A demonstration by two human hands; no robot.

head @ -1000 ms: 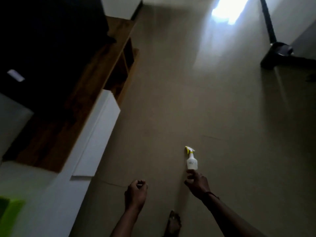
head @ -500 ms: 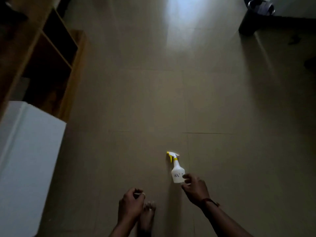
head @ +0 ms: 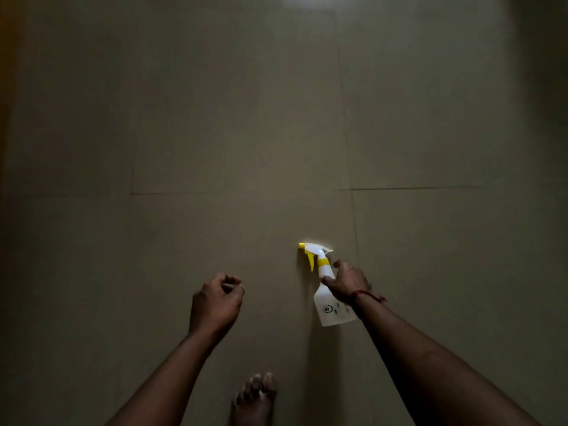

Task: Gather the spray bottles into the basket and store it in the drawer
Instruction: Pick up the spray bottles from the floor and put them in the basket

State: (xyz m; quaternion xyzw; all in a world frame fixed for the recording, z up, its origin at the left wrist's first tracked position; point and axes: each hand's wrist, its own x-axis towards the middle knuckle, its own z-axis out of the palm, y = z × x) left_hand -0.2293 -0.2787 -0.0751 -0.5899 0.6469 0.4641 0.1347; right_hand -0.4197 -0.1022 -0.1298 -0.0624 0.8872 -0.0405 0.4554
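Dim light here, and we are looking straight down at a tiled floor (head: pixel 246 118), grout lines crossing it in a wide grid. Over on the left, the left hand (head: pixel 215 305) hangs above the tiles with its fingers curled in together, almost a loose fist, thumb tucked against the forefinger; something small and pale seems to sit between the fingertips, but it is too dark to tell what. Moving toward the middle, low in the view, a bare foot (head: pixel 255 398) is planted on the floor, toes forward. Now to the right: the spray bottle (head: pixel 330 312), white body with a yellow trigger and yellow collar, nozzle aimed to the left, printed marks on its lower half. The right hand (head: pixel 347 284) is clamped around its neck and shoulder, fingers wrapped just under the yellow collar, and the bottle leans, base swung toward the person. Whether its base touches the tiles cannot be told. A red thread (head: pixel 367 295) circles that right wrist.
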